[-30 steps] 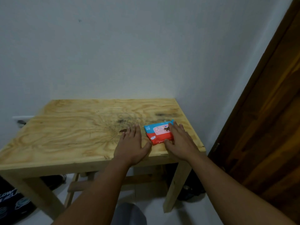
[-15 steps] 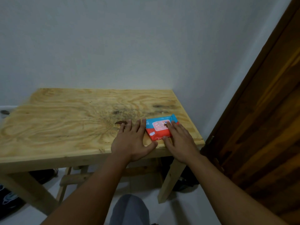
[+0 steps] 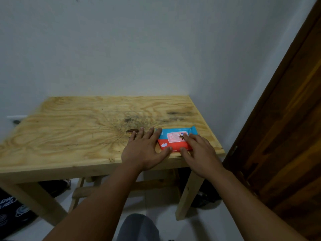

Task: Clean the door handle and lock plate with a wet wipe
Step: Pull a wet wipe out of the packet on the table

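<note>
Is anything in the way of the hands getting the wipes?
No. Both the left hand and the right hand already touch the wet wipe pack on the table. Nothing lies between them.

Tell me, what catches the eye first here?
The red and blue wet wipe pack near the right front corner of the plywood table, with both hands on it. The left hand lies flat at its left edge; the right hand touches its top flap. A dark wooden door stands at right.
</note>
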